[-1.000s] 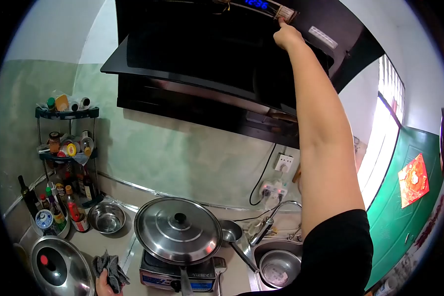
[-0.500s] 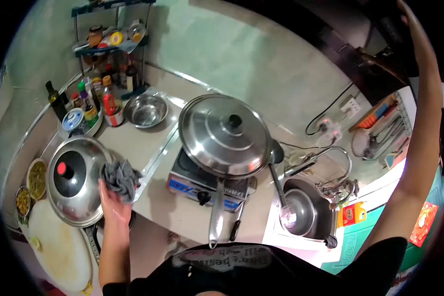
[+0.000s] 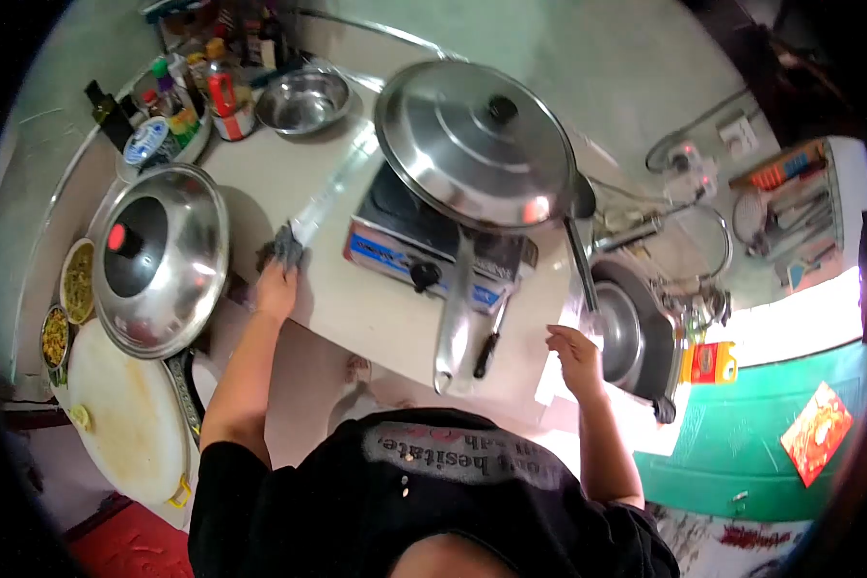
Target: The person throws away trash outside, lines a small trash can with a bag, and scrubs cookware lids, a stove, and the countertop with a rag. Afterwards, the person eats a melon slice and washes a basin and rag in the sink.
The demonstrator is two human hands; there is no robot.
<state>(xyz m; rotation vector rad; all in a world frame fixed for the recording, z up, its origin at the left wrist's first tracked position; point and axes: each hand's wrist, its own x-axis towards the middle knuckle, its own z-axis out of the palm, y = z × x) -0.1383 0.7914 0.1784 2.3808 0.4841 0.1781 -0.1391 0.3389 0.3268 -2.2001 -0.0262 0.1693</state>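
Observation:
My left hand [image 3: 277, 289] is closed on a dark grey cloth [image 3: 287, 249] at the counter's front edge, between the large lidded wok and the stove. My right hand [image 3: 578, 361] hovers near the sink's left rim, its fingers loosely bent and apart, with nothing visible in them. On the portable gas stove [image 3: 424, 270] sits a pan with a long steel handle [image 3: 456, 318], covered by a steel lid [image 3: 472, 144] with a black knob. Left of my left hand, a domed lid [image 3: 178, 279] with a red-tipped knob covers a wok.
A steel bowl [image 3: 303, 101] and several bottles stand at the back left. Food dishes [image 3: 79, 279] and a white cutting board [image 3: 125, 414] lie at far left. A ladle [image 3: 580, 260] leans beside the pan. The sink [image 3: 660, 337] holds a bowl; a yellow-orange bottle [image 3: 713, 363] stands beyond.
My right arm has come down from high at the right to beside the sink. My left hand has moved the cloth right and away from the domed lid, onto the counter edge. The view has tilted down.

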